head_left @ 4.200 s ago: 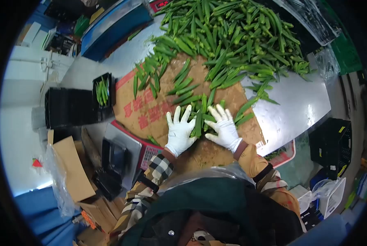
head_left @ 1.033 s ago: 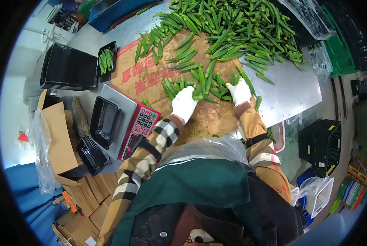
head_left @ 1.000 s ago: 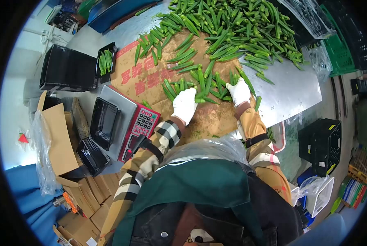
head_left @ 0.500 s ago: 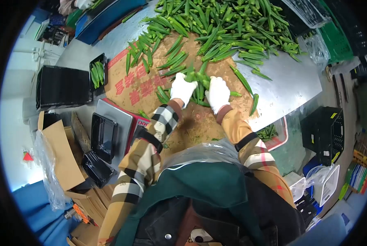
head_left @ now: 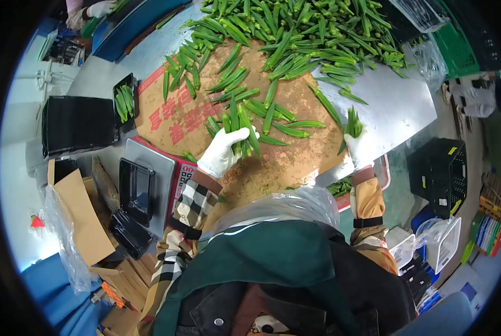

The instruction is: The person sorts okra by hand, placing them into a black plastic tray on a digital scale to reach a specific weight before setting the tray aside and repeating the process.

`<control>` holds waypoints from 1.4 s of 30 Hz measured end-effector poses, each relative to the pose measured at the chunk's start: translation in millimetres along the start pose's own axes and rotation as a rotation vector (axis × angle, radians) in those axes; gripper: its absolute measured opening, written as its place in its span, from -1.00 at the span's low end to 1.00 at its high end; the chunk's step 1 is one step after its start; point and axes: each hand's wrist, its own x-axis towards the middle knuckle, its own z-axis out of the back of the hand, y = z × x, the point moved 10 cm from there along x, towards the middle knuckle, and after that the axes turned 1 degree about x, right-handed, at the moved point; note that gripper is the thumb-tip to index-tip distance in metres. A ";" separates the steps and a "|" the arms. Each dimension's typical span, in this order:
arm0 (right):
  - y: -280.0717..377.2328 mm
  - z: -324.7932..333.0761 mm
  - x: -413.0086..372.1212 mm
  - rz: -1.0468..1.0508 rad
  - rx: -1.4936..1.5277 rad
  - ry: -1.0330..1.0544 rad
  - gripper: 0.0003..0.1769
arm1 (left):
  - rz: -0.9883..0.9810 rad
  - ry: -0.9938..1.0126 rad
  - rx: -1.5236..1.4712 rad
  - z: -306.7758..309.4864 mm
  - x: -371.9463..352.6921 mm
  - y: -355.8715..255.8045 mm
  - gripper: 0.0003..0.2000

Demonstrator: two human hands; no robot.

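Observation:
My left hand (head_left: pixel 223 150), in a white glove, is closed round several green okra pods (head_left: pixel 244 130) over the cardboard sheet (head_left: pixel 273 162). At the sheet's right edge, my gloved right hand (head_left: pixel 361 147) grips a few okra pods (head_left: pixel 353 122) that point upward. Loose pods (head_left: pixel 289 131) lie on the cardboard between and beyond the hands. A big heap of okra (head_left: pixel 317 33) covers the far side of the metal table (head_left: pixel 399 115).
A black tray with okra (head_left: pixel 125 103) stands at the left. Nearer are a scale (head_left: pixel 164 162) bearing an empty black tray (head_left: pixel 136 191), and an open cardboard box (head_left: pixel 82 215). Black crates (head_left: pixel 438 173) stand at the right. Another person's gloved hand (head_left: pixel 100 8) shows at the top left.
My hands have moved apart: the right went right and slightly down with some pods, the left went left and down with others. The okra between them now lies exposed on the cardboard.

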 end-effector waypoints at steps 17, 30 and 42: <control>-17.2 3.8 -42.9 -0.252 0.823 0.174 -0.58 | 0.011 0.263 -0.273 -25.7 -78.6 45.2 -0.44; 199.1 -154.2 -202.7 -0.281 1.199 0.972 -0.58 | -0.242 -0.045 0.061 13.3 -100.1 42.0 -0.42; 447.8 -236.7 -324.9 -0.202 1.380 1.534 -0.46 | -0.442 -0.469 0.489 127.8 -287.1 -136.0 -0.51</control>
